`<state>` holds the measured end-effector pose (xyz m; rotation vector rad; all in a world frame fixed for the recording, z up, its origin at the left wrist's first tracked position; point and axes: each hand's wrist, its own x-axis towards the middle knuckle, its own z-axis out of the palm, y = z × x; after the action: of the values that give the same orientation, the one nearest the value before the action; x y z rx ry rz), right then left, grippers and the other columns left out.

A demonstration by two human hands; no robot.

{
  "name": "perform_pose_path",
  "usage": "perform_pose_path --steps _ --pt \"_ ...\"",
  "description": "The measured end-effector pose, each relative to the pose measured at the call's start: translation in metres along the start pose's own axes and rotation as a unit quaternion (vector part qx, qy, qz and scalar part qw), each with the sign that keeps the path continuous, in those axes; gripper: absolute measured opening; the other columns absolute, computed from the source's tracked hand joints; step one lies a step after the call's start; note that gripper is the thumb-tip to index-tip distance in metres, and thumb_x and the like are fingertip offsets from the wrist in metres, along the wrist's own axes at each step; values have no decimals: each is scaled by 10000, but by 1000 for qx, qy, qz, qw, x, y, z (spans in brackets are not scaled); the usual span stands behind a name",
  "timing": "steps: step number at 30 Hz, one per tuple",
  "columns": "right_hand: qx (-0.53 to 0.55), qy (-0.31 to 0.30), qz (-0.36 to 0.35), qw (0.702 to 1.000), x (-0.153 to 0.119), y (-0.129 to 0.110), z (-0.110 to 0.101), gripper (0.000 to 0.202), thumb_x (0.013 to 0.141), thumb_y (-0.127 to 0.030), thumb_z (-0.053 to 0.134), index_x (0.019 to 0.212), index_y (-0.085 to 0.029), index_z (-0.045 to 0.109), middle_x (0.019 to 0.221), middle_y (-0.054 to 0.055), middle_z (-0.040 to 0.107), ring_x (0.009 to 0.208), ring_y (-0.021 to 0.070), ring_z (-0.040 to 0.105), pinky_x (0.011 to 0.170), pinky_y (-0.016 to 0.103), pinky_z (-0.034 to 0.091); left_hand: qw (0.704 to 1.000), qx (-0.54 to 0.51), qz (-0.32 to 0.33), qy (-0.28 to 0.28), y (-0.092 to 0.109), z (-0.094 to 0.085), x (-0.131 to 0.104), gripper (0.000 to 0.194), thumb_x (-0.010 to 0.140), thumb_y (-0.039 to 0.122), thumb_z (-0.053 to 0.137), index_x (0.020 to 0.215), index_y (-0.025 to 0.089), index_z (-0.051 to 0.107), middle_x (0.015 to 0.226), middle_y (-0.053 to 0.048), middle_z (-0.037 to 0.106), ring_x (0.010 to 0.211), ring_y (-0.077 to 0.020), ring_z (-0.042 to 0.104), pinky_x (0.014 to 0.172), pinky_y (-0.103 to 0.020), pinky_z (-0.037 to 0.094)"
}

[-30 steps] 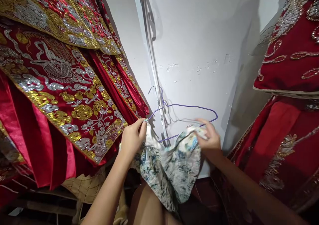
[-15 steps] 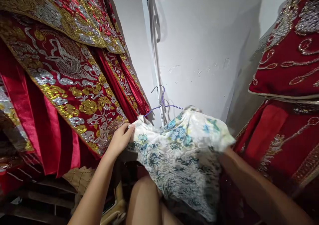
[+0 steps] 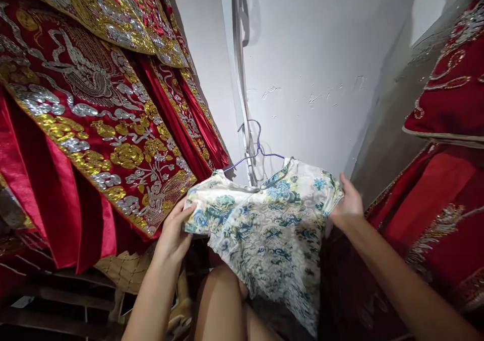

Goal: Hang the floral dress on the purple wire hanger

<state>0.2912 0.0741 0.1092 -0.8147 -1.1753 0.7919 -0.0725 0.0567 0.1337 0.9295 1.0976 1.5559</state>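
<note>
A short-sleeved white blouse point(image 3: 264, 230) with blue, green and yellow flowers hangs from a purple wire hanger point(image 3: 258, 149). The hanger's hook is at a narrow metal upright in front of the wall. My left hand point(image 3: 177, 225) grips the sleeve on the left, thumb on the front of the cloth. On the other side, my right hand point(image 3: 350, 205) is closed at the edge of the right sleeve; most of its fingers are hidden behind the cloth. Between the hands the blouse is spread, its neckline facing up and its lower part creased.
Red garments with gold and silver embroidery point(image 3: 128, 154) hang on the left. Another red beaded garment point(image 3: 449, 180) hangs on the right. Behind the blouse is a white wall point(image 3: 310, 54) with the metal upright point(image 3: 236, 69). My bare knee point(image 3: 221, 305) shows below, near a wooden frame point(image 3: 75, 300).
The right sleeve has straightened, and my right hand has come out from behind it to its outer edge. My left hand has shifted slightly left and down along the left sleeve.
</note>
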Motion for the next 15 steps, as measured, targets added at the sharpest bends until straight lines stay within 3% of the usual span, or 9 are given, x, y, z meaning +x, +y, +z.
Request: perform_pose_path --steps 3,6,8,10,12,13,15 --pt "108 73 64 989 8 -16 -8 298 816 -494 687 893 -209 725 857 79 765 966 323 726 859 428 597 997 -31 70 24 22 19 2 624 626 276 795 1221 168 639 1213 -103 685 1070 -267 648 864 -322 542" --pt "206 144 105 962 2 -38 -6 243 873 -418 633 962 -207 716 850 52 764 931 271 736 866 402 603 978 81 190 -12 38 38 4 770 592 213 798 1325 210 561 1337 -99 602 1221 -316 565 1012 -407 489" --pt "232 179 113 949 -16 -48 1 260 916 -425 592 994 -212 718 846 38 762 903 239 739 851 375 609 929 243 278 -2 39 46 1 933 534 154 811 1401 238 476 1431 -119 491 1349 -377 434 1122 -508 376" --pt "230 202 121 944 -45 -53 10 249 881 -436 658 973 -216 728 812 25 758 873 230 740 832 352 614 850 394 347 49 29 50 -4 1020 536 146 803 1459 258 386 1518 -149 336 1438 -422 267 1169 -583 249" --pt "226 180 128 949 -80 -53 20 292 781 -463 765 954 -230 738 780 22 755 861 250 742 818 364 616 784 478 385 89 11 51 -9 931 624 198 766 1458 248 354 1511 -175 291 1441 -418 239 1163 -609 211" --pt "225 155 126 954 -97 -52 24 326 721 -480 809 934 -243 743 762 24 753 844 265 743 794 375 620 767 496 396 96 0 49 -11 834 681 224 728 1433 234 367 1470 -182 334 1414 -404 287 1157 -614 209" --pt "202 30 137 969 -128 -49 35 399 684 -536 816 974 -272 748 835 51 770 891 298 739 795 411 611 760 503 401 94 -23 47 -14 644 770 250 651 1366 212 411 1344 -168 455 1326 -361 411 1151 -608 221"
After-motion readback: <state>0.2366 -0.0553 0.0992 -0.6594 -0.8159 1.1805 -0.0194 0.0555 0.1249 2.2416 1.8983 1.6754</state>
